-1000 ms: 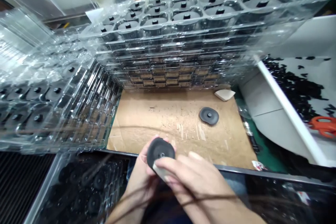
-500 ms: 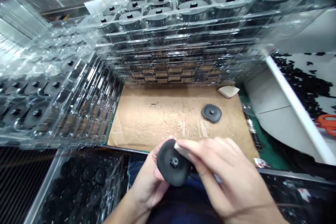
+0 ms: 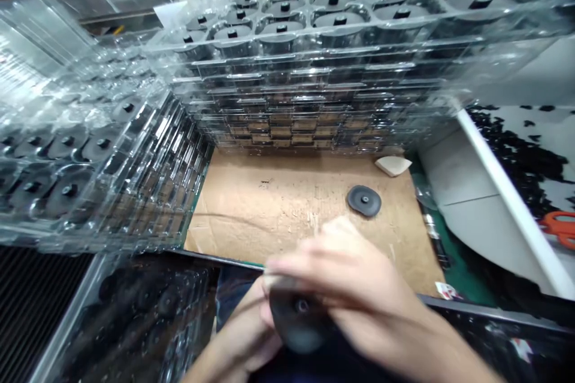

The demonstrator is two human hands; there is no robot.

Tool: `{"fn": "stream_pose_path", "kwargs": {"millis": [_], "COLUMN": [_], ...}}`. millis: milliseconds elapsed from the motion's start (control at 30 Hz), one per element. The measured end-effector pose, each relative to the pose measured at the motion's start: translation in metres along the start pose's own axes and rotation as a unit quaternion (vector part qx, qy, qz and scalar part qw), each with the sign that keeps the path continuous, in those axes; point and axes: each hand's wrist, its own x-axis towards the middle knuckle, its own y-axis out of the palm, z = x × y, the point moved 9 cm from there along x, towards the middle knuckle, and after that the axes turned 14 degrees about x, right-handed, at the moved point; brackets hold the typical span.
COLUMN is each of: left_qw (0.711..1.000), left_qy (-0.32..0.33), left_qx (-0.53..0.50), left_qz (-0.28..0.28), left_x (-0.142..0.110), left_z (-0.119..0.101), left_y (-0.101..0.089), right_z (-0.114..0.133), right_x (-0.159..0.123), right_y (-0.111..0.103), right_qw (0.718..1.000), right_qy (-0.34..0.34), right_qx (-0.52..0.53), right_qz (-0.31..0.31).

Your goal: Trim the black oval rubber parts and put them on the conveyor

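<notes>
My left hand grips a round black rubber disc with a small raised hub at its centre, low in the view and close to my body. Across the disc's upper rim lies my right hand, blurred by motion, its fingers closed around a small white pad that is mostly hidden. A second black disc, with a wavy edge, rests on the cardboard sheet beyond my right hand. Behind it lies a cream-coloured wedge-shaped pad.
Stacked clear plastic trays full of black discs wall off the back; another stack stands left. A clear tray of discs sits lower left. At right, a white-edged bin borders black scraps and orange scissors.
My right hand has swept leftward over the disc's upper rim, carrying the white pad and covering more of the disc. My left hand still holds the disc. The view has shifted slightly.
</notes>
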Motion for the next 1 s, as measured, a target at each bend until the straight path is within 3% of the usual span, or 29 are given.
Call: {"fn": "stream_pose_path", "kwargs": {"millis": [100,200,300,400,500,567,633,667,700,800,833,900,1000], "left_qw": [0.997,0.992,0.987,0.984,0.982,0.981,0.970,0.949,0.909,0.748,0.716,0.698,0.725], "left_qy": [0.005,0.020,0.032,0.030,0.054,0.120,0.211,0.257,0.301,0.386,0.400,0.408,0.379], "left_qx": [-0.054,-0.096,-0.127,-0.137,-0.123,-0.069,0.066,0.170,0.284,0.540,0.572,0.588,0.575], "left_qz": [0.059,0.077,0.095,0.109,0.132,0.136,0.102,0.070,0.039,-0.015,-0.017,-0.017,-0.019], "left_x": [-0.002,-0.004,-0.008,-0.012,-0.013,-0.012,-0.013,-0.014,-0.017,-0.026,-0.028,-0.029,-0.026], "left_z": [-0.005,-0.011,-0.013,-0.011,-0.015,-0.024,-0.037,-0.042,-0.048,-0.054,-0.054,-0.055,-0.056], "left_y": [0.013,0.015,0.014,0.011,0.011,0.009,0.004,0.002,0.002,0.011,0.014,0.014,0.009], "right_z": [-0.061,-0.114,-0.146,-0.151,-0.135,-0.121,-0.111,-0.108,-0.107,-0.106,-0.104,-0.098,-0.091], "right_x": [0.001,-0.004,-0.016,-0.026,-0.027,-0.026,-0.027,-0.028,-0.031,-0.045,-0.050,-0.060,-0.067], "right_y": [-0.025,-0.013,0.004,0.005,-0.004,-0.006,-0.004,-0.002,-0.001,-0.003,-0.007,-0.012,-0.009], "right_qw": [0.989,0.983,0.977,0.966,0.961,0.963,0.964,0.964,0.963,0.957,0.954,0.947,0.925], "right_qy": [0.114,0.148,0.146,0.148,0.147,0.144,0.145,0.147,0.151,0.172,0.179,0.192,0.236], "right_qx": [0.038,0.021,0.000,0.000,0.023,0.046,0.069,0.078,0.085,0.093,0.091,0.108,0.204], "right_qz": [-0.092,-0.105,-0.156,-0.211,-0.231,-0.224,-0.211,-0.206,-0.205,-0.215,-0.222,-0.235,-0.218]}}
